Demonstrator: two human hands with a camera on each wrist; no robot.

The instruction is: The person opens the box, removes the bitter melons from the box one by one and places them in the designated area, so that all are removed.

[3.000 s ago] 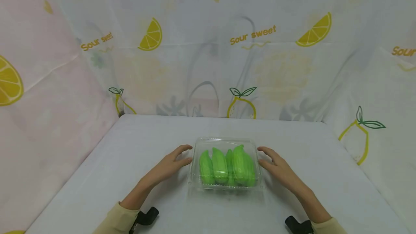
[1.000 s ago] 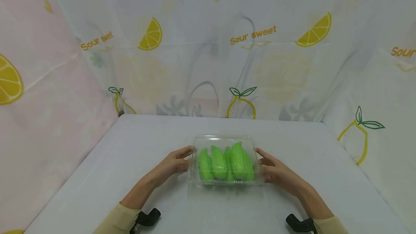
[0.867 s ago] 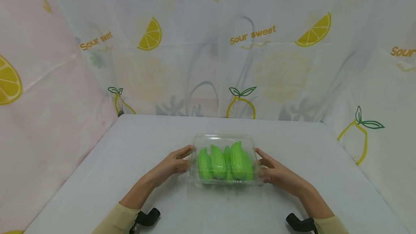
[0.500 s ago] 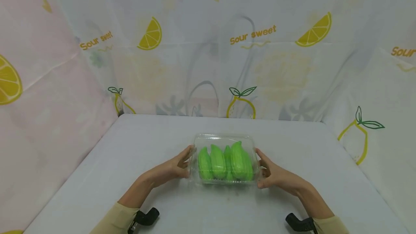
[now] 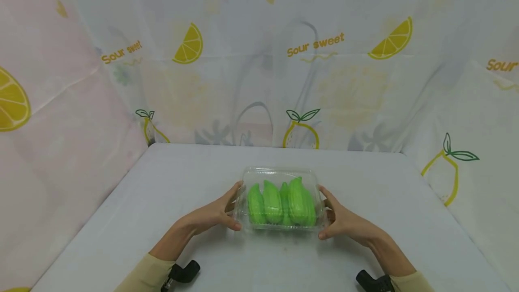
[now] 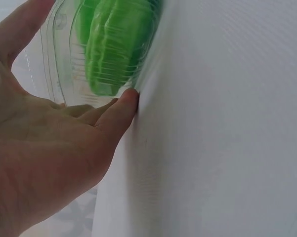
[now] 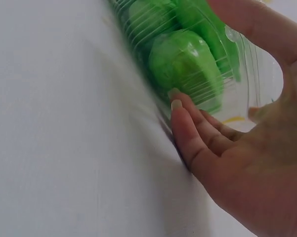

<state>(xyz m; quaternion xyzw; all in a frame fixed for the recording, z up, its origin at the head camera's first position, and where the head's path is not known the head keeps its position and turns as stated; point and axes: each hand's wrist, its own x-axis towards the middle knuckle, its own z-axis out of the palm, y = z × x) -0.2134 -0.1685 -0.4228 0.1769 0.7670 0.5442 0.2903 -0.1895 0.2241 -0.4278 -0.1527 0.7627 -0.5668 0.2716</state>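
Note:
A clear plastic clamshell box (image 5: 279, 172) sits in the middle of the white table, its lid down. Inside lie several bright green, ridged, elongated pieces (image 5: 298, 204) that look like bitter melons. My left hand (image 5: 216, 213) holds the box by its left end, thumb at the near corner and fingers along the side. On the opposite end my right hand (image 5: 344, 220) grips in the same way. Both wrist views show fingertips low on the box wall (image 6: 64, 64), right at the tabletop, with thumbs across the near side.
The white tabletop (image 5: 284, 265) stretches around the box. A lemon-print cloth (image 5: 259, 75) hangs behind and at both sides. Black wrist-worn devices (image 5: 184, 271) sit at both cuffs.
Three seconds ago both hands hovered beside the box; they have since come in against its ends. The box has shifted slightly away from me, and the thumbs have moved to its near corners.

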